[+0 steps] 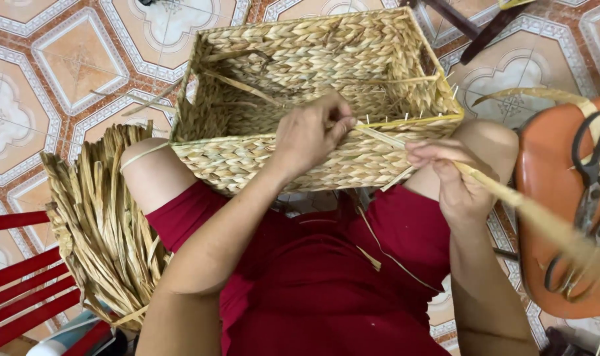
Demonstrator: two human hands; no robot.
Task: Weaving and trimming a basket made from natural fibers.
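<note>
Basket [300, 158]: on knees, rim near for weaving.
L hand [311, 135]: pins rim.
R hand [455, 181]: pinches strand [511, 196] taut.

Dark red shorts [313, 277]; bare forearms, bare knees

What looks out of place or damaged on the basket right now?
Nothing looks damaged. The woven basket is unfinished: thin stakes poke up along its near rim under the left hand, and loose strands hang inside. The right hand pinches a straw strand. Scissors lie on an orange stool at the right.
</note>
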